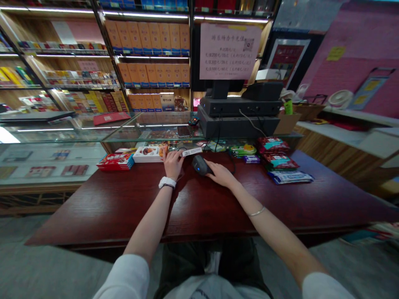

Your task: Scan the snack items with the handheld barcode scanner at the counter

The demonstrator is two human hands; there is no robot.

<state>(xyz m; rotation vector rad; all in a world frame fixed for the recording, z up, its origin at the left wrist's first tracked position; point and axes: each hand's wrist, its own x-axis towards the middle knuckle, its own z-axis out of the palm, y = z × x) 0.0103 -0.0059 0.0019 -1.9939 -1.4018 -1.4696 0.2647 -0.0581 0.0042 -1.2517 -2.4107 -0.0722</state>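
Pinching a slim white carton (192,152), left hand (173,162); right hand (222,174) lies open against rounded black scanner (200,165).

Two hands (173,164) (221,174) — one scanner (200,165), one white pack (192,151).

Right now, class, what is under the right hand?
A dark device with a blue light, on the desk. The right hand covers one end, so its full shape is hidden. The left hand holds a white pack.
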